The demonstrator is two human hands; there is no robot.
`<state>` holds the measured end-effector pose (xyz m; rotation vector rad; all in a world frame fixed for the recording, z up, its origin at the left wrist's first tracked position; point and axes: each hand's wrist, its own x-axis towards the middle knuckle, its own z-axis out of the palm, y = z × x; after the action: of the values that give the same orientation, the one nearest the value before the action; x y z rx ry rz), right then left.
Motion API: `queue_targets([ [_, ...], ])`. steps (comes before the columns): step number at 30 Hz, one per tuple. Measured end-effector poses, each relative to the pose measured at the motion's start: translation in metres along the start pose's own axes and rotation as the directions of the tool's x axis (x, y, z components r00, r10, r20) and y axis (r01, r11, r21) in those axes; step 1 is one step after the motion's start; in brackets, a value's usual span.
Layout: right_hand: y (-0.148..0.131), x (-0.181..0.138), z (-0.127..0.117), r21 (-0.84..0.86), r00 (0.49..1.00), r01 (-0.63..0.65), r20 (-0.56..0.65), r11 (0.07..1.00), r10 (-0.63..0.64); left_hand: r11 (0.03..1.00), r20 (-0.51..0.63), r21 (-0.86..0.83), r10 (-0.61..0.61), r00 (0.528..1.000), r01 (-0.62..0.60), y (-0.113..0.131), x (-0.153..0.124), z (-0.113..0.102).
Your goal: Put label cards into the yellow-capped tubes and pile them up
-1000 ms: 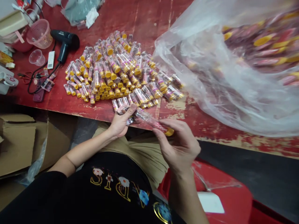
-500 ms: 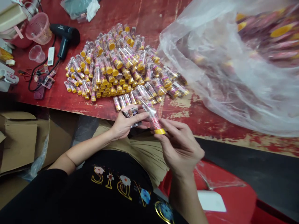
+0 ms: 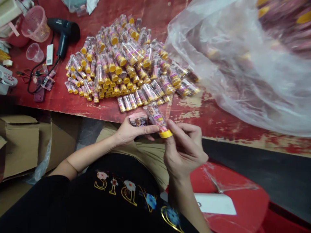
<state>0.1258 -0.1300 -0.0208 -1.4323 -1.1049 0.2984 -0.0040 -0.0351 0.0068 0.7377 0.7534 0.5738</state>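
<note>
I had a red table (image 3: 160, 16) before me, running across the upper half of the frame, its paint worn to bare patches along the near edge at right. In the middle I saw a heap of clear tubes (image 3: 119, 61) with yellow caps, piled on one another, and a short row of tubes (image 3: 132, 101) lying side by side below it. A big translucent plastic bag (image 3: 233, 84) sprawled over the right of the top. At upper left lay a dark hair dryer (image 3: 62, 32), its black cord (image 3: 30, 81) curling near a white remote-like piece (image 3: 49, 54), a clear plastic cup (image 3: 35, 52) and a purple object (image 3: 39, 94).
</note>
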Motion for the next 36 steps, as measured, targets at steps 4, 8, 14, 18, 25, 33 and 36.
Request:
queue_targets([
  [4,-0.003,-0.001,0.002,0.018,0.999,-0.022,-0.049,1.0,0.022,0.999,0.031,0.029,0.022,0.999,-0.023,-0.003,-0.001,-0.004],
  [8,-0.005,-0.002,0.001,0.053,0.999,-0.05,0.003,0.997,0.05,0.998,-0.018,0.061,0.028,0.999,-0.027,-0.005,-0.002,-0.004],
  [14,-0.01,-0.004,0.007,-0.023,0.993,-0.029,-0.119,0.999,0.026,0.998,0.02,0.058,0.023,1.0,-0.024,-0.007,-0.003,0.0],
  [18,-0.007,-0.003,0.014,-0.077,0.984,0.09,-0.145,0.993,-0.1,0.996,-0.108,0.032,0.087,0.99,-0.084,-0.008,-0.003,0.003],
  [25,-0.001,-0.003,0.014,-0.143,0.966,0.217,-0.111,0.966,-0.233,0.953,-0.431,-0.12,0.201,0.879,-0.277,-0.008,0.006,0.009],
  [33,-0.003,-0.006,0.005,0.601,0.898,-0.426,0.19,0.676,0.398,0.911,-0.592,-0.222,0.158,0.79,-0.348,0.012,0.015,-0.002],
  [36,-0.008,-0.001,0.011,0.655,0.827,-0.558,0.384,0.51,0.412,0.921,-0.596,-0.119,0.233,0.769,-0.372,0.007,0.013,-0.001],
])
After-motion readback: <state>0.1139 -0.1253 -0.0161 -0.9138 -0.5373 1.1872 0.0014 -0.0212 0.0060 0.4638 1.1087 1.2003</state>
